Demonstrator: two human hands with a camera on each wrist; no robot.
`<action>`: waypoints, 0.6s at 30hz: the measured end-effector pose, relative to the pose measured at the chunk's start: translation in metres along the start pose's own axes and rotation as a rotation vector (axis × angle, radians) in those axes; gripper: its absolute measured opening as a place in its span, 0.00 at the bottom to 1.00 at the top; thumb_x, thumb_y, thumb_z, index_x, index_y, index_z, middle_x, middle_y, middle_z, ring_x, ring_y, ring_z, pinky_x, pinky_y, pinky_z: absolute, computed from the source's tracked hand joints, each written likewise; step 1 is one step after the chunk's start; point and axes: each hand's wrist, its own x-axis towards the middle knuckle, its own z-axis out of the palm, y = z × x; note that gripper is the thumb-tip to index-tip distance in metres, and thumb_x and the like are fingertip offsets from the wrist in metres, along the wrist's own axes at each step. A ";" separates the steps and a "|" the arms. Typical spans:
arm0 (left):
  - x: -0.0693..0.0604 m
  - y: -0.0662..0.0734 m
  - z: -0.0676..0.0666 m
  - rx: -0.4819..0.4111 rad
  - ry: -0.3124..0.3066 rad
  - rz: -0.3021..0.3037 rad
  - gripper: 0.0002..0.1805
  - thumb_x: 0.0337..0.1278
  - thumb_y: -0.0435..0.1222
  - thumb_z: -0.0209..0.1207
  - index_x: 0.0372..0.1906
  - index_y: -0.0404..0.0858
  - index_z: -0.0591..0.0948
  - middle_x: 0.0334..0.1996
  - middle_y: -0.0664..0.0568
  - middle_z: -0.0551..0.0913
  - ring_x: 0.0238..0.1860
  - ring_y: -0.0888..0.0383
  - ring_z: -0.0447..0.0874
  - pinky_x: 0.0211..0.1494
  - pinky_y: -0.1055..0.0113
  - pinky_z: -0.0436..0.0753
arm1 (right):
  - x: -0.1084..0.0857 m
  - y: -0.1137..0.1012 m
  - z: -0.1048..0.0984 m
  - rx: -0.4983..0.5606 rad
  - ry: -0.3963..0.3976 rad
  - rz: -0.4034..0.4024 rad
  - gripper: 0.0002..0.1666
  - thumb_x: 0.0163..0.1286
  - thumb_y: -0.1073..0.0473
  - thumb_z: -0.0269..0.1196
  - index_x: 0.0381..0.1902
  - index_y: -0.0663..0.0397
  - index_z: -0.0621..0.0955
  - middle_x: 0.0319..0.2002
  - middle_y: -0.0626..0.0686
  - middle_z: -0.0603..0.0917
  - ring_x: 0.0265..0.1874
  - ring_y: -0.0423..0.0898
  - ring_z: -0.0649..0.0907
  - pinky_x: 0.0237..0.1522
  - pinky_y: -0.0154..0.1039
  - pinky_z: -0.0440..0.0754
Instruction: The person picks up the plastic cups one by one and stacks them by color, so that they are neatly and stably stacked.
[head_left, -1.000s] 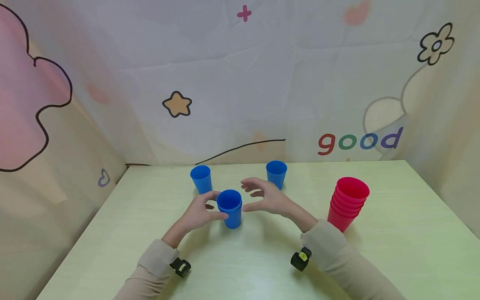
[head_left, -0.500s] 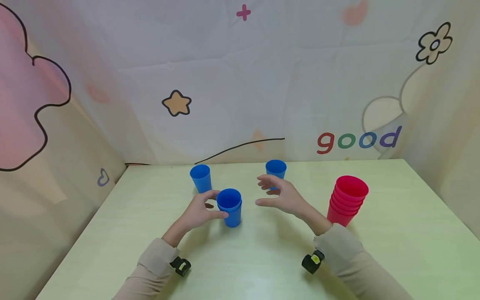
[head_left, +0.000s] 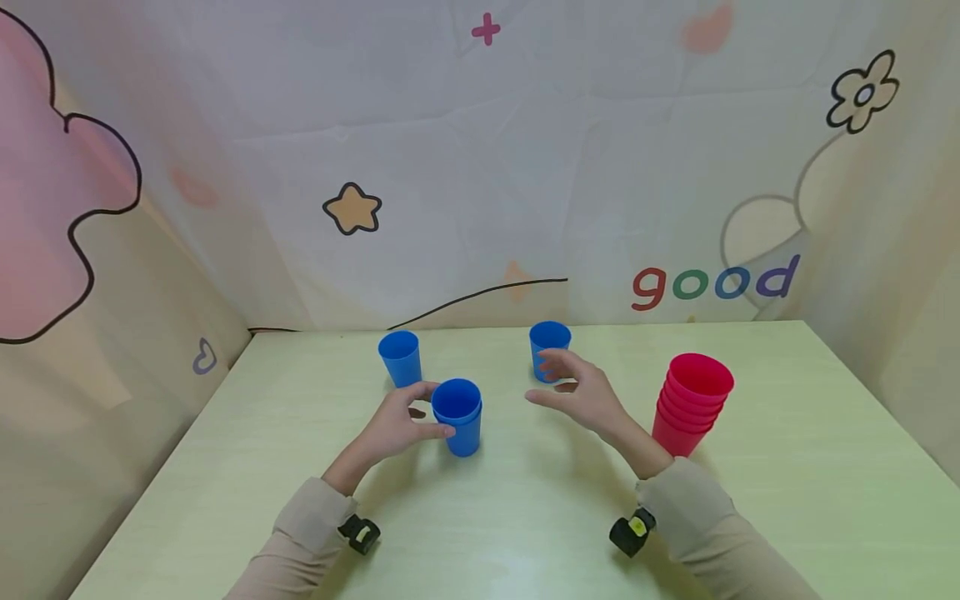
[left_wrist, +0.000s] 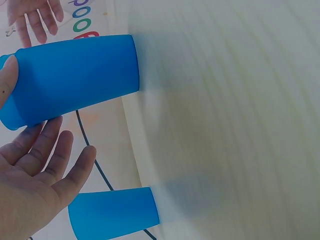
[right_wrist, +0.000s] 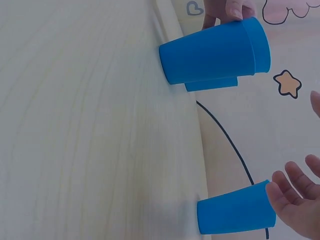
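Observation:
My left hand [head_left: 396, 425] grips two nested blue cups [head_left: 462, 437] near their rims, thumb on the near side and fingers on the far side. The stack stands upright on the table. My right hand [head_left: 585, 398] is held in the air with fingers loosely bent and nothing between them. In the head view it partly covers a single blue cup [head_left: 550, 336] at the back; in the right wrist view its fingertips overlap that cup [right_wrist: 235, 209], and contact cannot be told. Another single blue cup [head_left: 401, 360] stands behind my left hand.
A tall stack of several red cups [head_left: 692, 404] stands on the table [head_left: 480, 533] to the right, just beyond my right forearm. A printed cloth backdrop [head_left: 465, 167] rises behind the table's back edge. Each sleeve carries a black wrist device.
My right hand has drawn away from the nested blue cups, moving right toward the single blue cup at the back right. My left hand and its cups have stayed in place.

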 end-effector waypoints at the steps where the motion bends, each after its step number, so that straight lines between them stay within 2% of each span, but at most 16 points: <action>1: 0.000 0.000 0.000 0.001 0.001 0.000 0.26 0.46 0.30 0.66 0.53 0.27 0.72 0.47 0.39 0.78 0.49 0.45 0.72 0.51 0.50 0.74 | 0.001 0.001 0.000 0.004 0.012 0.008 0.36 0.57 0.55 0.66 0.60 0.62 0.67 0.51 0.61 0.75 0.50 0.59 0.74 0.49 0.48 0.75; 10: 0.000 -0.002 -0.001 -0.014 0.000 0.004 0.26 0.46 0.30 0.66 0.52 0.26 0.72 0.47 0.38 0.78 0.49 0.44 0.72 0.51 0.47 0.73 | 0.009 0.013 -0.002 -0.029 0.130 0.083 0.40 0.55 0.50 0.67 0.62 0.57 0.65 0.51 0.61 0.75 0.49 0.56 0.75 0.46 0.48 0.76; 18: 0.001 -0.003 0.000 -0.003 -0.004 0.009 0.26 0.46 0.30 0.65 0.52 0.26 0.72 0.47 0.38 0.78 0.49 0.44 0.73 0.51 0.48 0.74 | 0.020 0.019 -0.003 -0.026 0.224 0.167 0.43 0.54 0.47 0.67 0.64 0.54 0.63 0.53 0.59 0.74 0.51 0.55 0.74 0.45 0.48 0.77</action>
